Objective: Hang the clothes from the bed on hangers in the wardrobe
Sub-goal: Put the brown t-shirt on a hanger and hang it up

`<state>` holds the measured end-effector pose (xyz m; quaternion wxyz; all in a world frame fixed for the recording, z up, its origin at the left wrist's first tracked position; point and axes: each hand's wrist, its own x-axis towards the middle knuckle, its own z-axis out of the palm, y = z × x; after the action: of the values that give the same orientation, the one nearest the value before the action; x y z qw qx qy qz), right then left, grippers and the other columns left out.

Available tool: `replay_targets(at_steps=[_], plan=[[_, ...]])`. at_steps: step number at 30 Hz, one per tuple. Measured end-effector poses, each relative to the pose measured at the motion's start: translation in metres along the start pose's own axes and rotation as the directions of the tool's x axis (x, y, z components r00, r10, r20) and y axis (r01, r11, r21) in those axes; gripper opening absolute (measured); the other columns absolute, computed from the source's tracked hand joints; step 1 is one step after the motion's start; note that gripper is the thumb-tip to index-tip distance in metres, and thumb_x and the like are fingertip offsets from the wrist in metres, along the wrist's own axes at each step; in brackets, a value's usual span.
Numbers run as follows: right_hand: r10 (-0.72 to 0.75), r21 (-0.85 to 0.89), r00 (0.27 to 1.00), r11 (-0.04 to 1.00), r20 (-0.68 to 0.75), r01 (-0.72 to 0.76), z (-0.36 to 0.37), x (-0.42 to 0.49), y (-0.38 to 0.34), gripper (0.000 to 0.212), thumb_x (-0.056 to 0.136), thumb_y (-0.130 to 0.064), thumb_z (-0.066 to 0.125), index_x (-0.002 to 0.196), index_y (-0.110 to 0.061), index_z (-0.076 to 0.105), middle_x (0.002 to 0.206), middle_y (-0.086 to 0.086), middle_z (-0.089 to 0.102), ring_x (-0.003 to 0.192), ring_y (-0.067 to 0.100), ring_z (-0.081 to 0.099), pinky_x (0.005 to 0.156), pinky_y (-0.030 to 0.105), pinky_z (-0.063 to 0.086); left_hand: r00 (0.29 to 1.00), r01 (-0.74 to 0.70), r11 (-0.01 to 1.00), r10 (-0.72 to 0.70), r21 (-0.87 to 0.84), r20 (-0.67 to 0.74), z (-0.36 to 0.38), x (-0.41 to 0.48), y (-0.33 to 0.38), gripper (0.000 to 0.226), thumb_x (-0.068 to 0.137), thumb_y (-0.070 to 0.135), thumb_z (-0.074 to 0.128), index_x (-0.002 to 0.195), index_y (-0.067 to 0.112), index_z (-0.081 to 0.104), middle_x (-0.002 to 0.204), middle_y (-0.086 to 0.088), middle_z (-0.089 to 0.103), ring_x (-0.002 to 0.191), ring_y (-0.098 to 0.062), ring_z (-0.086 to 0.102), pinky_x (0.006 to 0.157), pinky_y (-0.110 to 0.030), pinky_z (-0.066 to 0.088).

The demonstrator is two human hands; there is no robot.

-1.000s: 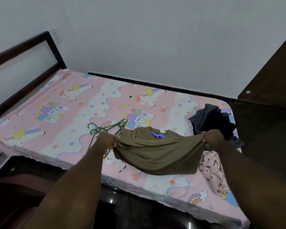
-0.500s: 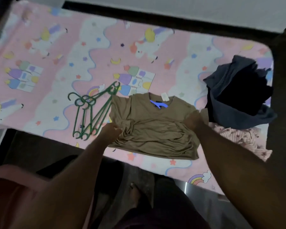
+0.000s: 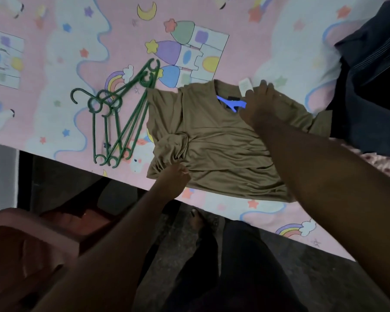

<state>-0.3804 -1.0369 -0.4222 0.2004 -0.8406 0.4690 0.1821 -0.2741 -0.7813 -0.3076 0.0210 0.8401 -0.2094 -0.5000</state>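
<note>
The olive T-shirt (image 3: 207, 136) lies rumpled near the front edge of the bed (image 3: 77, 52). It looks soft, light and limp, best taken at the shoulders. The left hand (image 3: 173, 179) pinches its bunched side; the right hand (image 3: 258, 104) lies at the collar, grip unclear. Several green hangers (image 3: 119, 122) lie just beside.

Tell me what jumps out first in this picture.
An olive-brown shirt lies spread on the pink cartoon-print bedsheet, the left hand pinching its bunched lower edge and the right hand at its collar. A bundle of green hangers lies just left of it, a dark clothes pile at far right.
</note>
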Motion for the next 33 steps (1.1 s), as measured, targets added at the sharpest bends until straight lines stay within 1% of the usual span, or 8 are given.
replay_targets(at_steps=[3, 6, 9, 14, 18, 22, 27, 33], plan=[[0.06, -0.002, 0.998, 0.998, 0.021, -0.06, 0.012, 0.009, 0.007, 0.075, 0.087, -0.034, 0.066, 0.147, -0.007, 0.031, 0.157, 0.033, 0.011, 0.145, 0.05, 0.01, 0.113, 0.06, 0.016, 1.0, 0.003, 1.0, -0.003, -0.006, 0.002, 0.005, 0.007, 0.001, 0.024, 0.096, 0.016, 0.055, 0.116, 0.004, 0.064, 0.114, -0.014, 0.065, 0.108, -0.029, 0.06, 0.078, -0.021, 0.038], [0.078, -0.01, 0.997, 0.997, -0.028, -0.078, 0.017, 0.018, 0.018, 0.08, 0.081, -0.043, 0.07, 0.141, -0.002, 0.034, 0.143, 0.034, 0.033, 0.133, 0.049, 0.033, 0.107, 0.064, 0.021, 1.0, -0.027, 0.999, 0.027, -0.037, -0.006, 0.006, 0.008, 0.005, 0.022, 0.094, 0.014, 0.058, 0.11, -0.001, 0.062, 0.096, -0.011, 0.063, 0.091, -0.023, 0.059, 0.069, -0.022, 0.034], [0.028, -0.05, 0.999, 0.998, -0.042, -0.03, 0.009, 0.025, 0.021, 0.064, 0.076, -0.04, 0.075, 0.117, 0.003, 0.049, 0.119, 0.026, 0.048, 0.112, 0.041, 0.047, 0.101, 0.055, 0.032, 1.0, -0.025, 0.999, 0.025, -0.042, -0.01, 0.006, 0.009, 0.006, 0.022, 0.093, 0.017, 0.059, 0.11, 0.004, 0.063, 0.095, -0.001, 0.061, 0.091, -0.015, 0.056, 0.071, -0.023, 0.036], [-0.052, -0.145, 0.996, 0.987, 0.075, 0.062, -0.014, 0.015, 0.021, 0.044, 0.079, -0.044, 0.07, 0.109, -0.012, 0.065, 0.122, 0.013, 0.046, 0.114, 0.034, 0.044, 0.096, 0.045, 0.032, 1.0, -0.031, 0.999, 0.031, -0.019, -0.003, 0.006, -0.004, 0.015, 0.008, 0.095, 0.015, 0.056, 0.099, 0.013, 0.063, 0.092, 0.001, 0.059, 0.085, -0.016, 0.054, 0.063, -0.022, 0.04], [-0.114, -0.089, 0.993, 0.99, -0.037, 0.11, -0.039, -0.013, 0.011, 0.024, 0.087, -0.018, 0.059, 0.109, -0.01, 0.063, 0.114, 0.013, 0.053, 0.11, 0.034, 0.05, 0.09, 0.04, 0.035, 0.993, -0.09, 0.995, 0.087, -0.05, -0.075, 0.002, -0.027, 0.025, 0.017, 0.093, 0.016, 0.059, 0.105, 0.006, 0.065, 0.092, -0.001, 0.062, 0.087, -0.017, 0.057, 0.064, -0.02, 0.035], [-0.132, 0.144, 0.991, 0.98, -0.033, 0.135, -0.067, -0.055, 0.001, 0.009, 0.086, -0.014, 0.06, 0.095, -0.012, 0.059, 0.106, 0.015, 0.062, 0.105, 0.036, 0.057, 0.079, 0.036, 0.037, 0.965, -0.21, 0.978, 0.207, -0.005, -0.159, -0.015, -0.045, 0.048, 0.008, 0.087, 0.008, 0.058, 0.081, 0.007, 0.063, 0.07, 0.0, 0.054, 0.076, -0.022, 0.053, 0.06, -0.027, 0.035], [-0.152, 0.358, 0.988, 0.923, -0.003, 0.143, -0.115, -0.114, -0.012, 0.018, 0.079, -0.009, 0.067, 0.067, -0.013, 0.054, 0.084, 0.011, 0.063, 0.09, 0.034, 0.062, 0.066, 0.03, 0.037, 0.868, -0.383, 0.911, 0.412, 0.157, -0.277, -0.049, -0.069, 0.067, 0.024, 0.087, 0.016, 0.053, 0.106, 0.009, 0.065, 0.1, -0.013, 0.067, 0.092, -0.03, 0.062, 0.079, -0.034, 0.048], [-0.222, 0.413, 0.969, 0.877, -0.107, 0.247, -0.182, -0.188, -0.039, 0.015, 0.075, -0.012, 0.077, 0.071, -0.005, 0.065, 0.077, 0.006, 0.066, 0.067, 0.015, 0.054, 0.056, 0.026, 0.036, 0.578, -0.547, 0.693, 0.719, 0.47, -0.387, -0.093, -0.113, 0.087, 0.058, 0.079, 0.006, 0.068, 0.135, 0.007, 0.052, 0.134, -0.02, 0.049, 0.122, -0.04, 0.047, 0.099, -0.048, 0.042]])
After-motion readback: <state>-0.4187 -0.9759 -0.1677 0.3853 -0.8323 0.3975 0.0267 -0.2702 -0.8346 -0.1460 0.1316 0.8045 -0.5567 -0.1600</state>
